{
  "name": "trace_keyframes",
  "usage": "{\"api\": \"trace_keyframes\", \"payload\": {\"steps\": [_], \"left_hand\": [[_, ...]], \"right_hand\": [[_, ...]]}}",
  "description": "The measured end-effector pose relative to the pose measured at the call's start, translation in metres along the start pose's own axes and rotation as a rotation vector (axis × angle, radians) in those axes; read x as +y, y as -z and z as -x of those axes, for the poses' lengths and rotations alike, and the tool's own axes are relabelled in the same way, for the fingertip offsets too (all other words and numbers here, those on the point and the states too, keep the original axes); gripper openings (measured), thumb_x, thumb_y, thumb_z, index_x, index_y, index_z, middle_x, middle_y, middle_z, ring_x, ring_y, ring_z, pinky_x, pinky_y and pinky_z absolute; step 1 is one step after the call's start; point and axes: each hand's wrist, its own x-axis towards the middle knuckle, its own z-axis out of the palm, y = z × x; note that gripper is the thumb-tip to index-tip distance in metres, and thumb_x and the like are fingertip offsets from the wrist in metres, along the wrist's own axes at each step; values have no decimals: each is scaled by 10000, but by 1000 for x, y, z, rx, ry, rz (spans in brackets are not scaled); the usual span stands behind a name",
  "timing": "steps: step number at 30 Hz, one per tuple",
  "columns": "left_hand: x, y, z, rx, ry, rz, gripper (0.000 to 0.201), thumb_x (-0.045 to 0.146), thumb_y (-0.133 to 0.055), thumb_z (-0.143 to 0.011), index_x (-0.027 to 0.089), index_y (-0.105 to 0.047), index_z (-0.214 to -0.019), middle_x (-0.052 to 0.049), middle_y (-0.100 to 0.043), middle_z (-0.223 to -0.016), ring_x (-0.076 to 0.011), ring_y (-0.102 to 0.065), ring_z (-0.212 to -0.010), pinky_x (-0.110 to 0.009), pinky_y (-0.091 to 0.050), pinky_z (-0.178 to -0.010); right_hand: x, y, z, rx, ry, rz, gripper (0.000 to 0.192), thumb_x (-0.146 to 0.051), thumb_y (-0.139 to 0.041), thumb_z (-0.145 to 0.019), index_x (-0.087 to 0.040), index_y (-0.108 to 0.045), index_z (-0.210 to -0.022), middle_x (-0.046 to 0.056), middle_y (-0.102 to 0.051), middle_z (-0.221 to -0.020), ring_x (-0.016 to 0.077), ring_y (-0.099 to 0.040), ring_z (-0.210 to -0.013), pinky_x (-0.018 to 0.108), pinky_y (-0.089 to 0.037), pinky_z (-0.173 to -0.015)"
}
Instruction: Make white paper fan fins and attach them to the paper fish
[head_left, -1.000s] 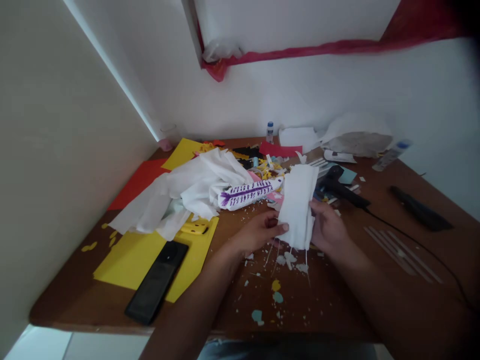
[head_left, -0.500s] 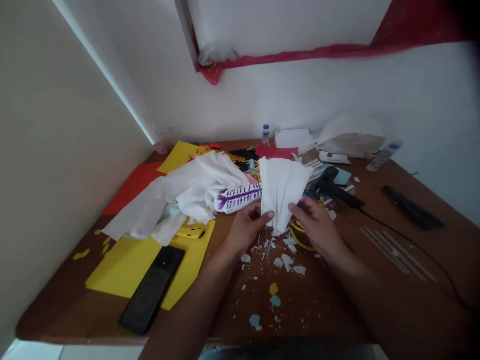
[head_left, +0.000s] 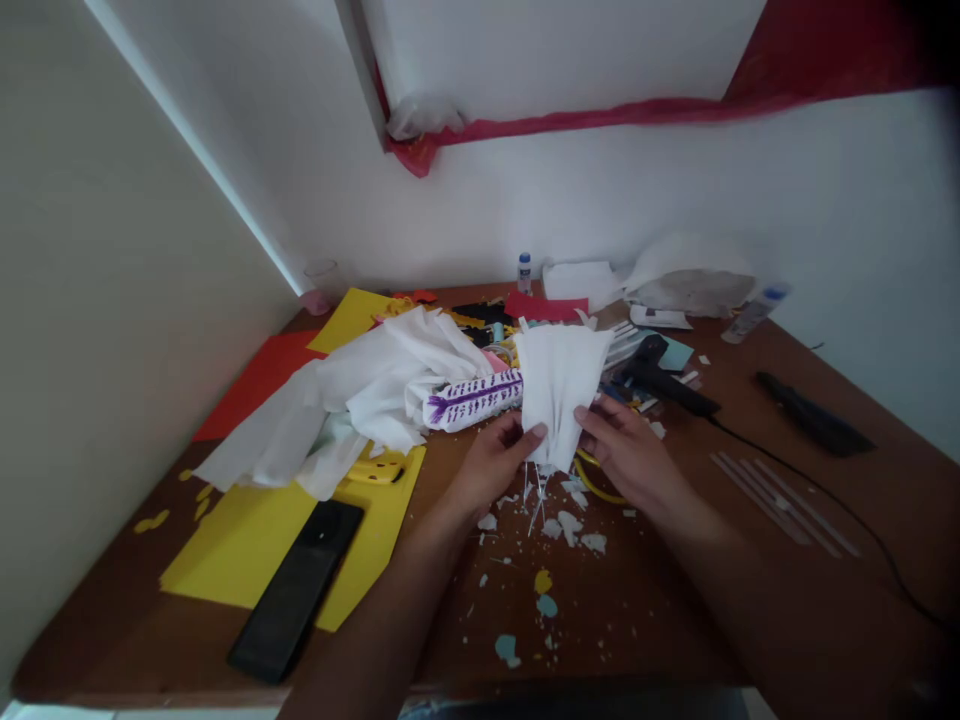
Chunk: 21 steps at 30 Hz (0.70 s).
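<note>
2 hands (head_left: 491, 460) pinching a gathered white sheet (head_left: 562, 380) low down, thumbs in front, forearms (head_left: 409, 580) angled inward

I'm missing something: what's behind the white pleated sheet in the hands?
A purple-marked white piece runs behind the white pleated sheet from the left; its right end is covered. Red paper shows beyond the top edge. Anything else directly behind is hidden.

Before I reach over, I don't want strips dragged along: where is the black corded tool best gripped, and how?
I'd probably grip the black corded tool by its straight bar, just short of the cord, from the near right, with the right hand once it lets go of the white sheet. That bar points toward bare tabletop; the other end lies by white strips.
</note>
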Motion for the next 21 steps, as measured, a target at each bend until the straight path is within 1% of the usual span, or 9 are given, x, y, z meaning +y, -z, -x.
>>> {"api": "trace_keyframes", "payload": {"steps": [4, 6, 8, 10, 12, 15, 17, 19, 21], "left_hand": [[-9, -13, 1, 48, 9, 133, 468, 567, -791, -925, 250, -718, -1262, -62, -785, -1292, -289, -709, -1180, -434, -573, -1031], [-16, -19, 1, 73, 59, 202, 536, 611, -760, -934, 269, -660, -1335, -72, -764, -1343, -297, -723, -1158, -430, -618, -932], [-21, -23, 2, 35, 115, 241, 609, 665, -728, -941, 286, -594, -1398, -94, -754, -1339, -292, -751, -1065, -423, -644, -808], [-21, -26, 5, -48, 134, 236, 685, 687, -739, -929, 282, -533, -1442, -117, -749, -1281, -263, -765, -937, -407, -645, -721], [-18, -27, 7, -104, 111, 182, 740, 659, -798, -899, 258, -498, -1444, -107, -737, -1175, -214, -742, -817, -358, -620, -654], [-15, -25, 9, -108, 78, 73, 712, 600, -845, -881, 234, -503, -1386, -35, -686, -994, -132, -629, -661, -259, -504, -541], [-14, -21, 9, -98, 71, 25, 654, 598, -811, -909, 239, -514, -1369, 0, -649, -906, -103, -534, -593, -239, -432, -501], [-15, -18, 8, -86, 53, -14, 624, 606, -764, -939, 250, -519, -1389, 16, -627, -859, -98, -470, -561, -247, -412, -492], [-16, -16, 8, -82, 25, -51, 621, 606, -734, -956, 263, -519, -1426, 17, -627, -857, -105, -454, -555, -256, -420, -495]], "right_hand": [[-1, 0, 0, -47, -31, -50, 409, -471, -940, -820, -265, -758, -1123, 39, -807, -1206, 242, -764, -1018, 396, -643, -873], [0, 1, 0, -47, -18, -30, 417, -485, -939, -819, -269, -752, -1122, 41, -803, -1212, 241, -763, -1015, 390, -644, -859], [2, 1, 0, -43, -19, 1, 433, -502, -935, -817, -267, -745, -1127, 44, -803, -1197, 241, -762, -995, 370, -641, -808], [4, 2, 1, -39, -25, 50, 443, -516, -924, -822, -266, -740, -1137, 41, -806, -1167, 236, -758, -969, 357, -633, -776], [3, 4, 2, -28, -5, 136, 426, -527, -910, -833, -267, -749, -1129, 32, -811, -1132, 231, -751, -956, 364, -629, -813], [-5, 6, 4, -2, 88, 355, 391, -543, -906, -830, -271, -786, -1084, 36, -823, -1078, 256, -743, -965, 413, -617, -896], [-13, 8, 5, 21, 168, 502, 388, -561, -896, -835, -278, -801, -1084, 53, -824, -1072, 284, -740, -971, 440, -610, -902], [-18, 9, 6, 35, 219, 557, 424, -579, -869, -859, -291, -788, -1160, 67, -817, -1112, 288, -737, -958, 423, -609, -842], [-20, 8, 8, -6, 189, 539, 462, -605, -826, -894, -295, -759, -1230, 61, -804, -1067, 254, -717, -841, 371, -583, -706]]}}
